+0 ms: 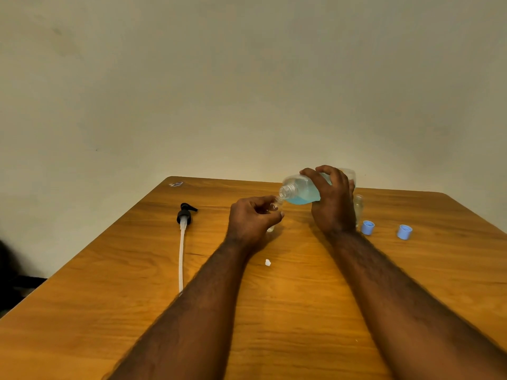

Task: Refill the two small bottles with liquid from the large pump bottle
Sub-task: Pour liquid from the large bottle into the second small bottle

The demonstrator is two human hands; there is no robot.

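My right hand (333, 200) grips the large clear bottle (301, 192) of blue liquid, tipped on its side with its open threaded neck pointing left and down. My left hand (252, 218) holds a small clear bottle (277, 204) upright, its mouth right under the large bottle's neck; most of it is hidden by my fingers. A second small clear bottle (358, 208) stands uncapped just right of my right hand. The black pump head (185, 213) with its long white tube lies on the table to the left.
Two light blue caps (367, 227) (404, 232) lie on the wooden table (82, 311) at the right. A small white scrap (267, 262) lies between my forearms. A wall rises behind the table's far edge.
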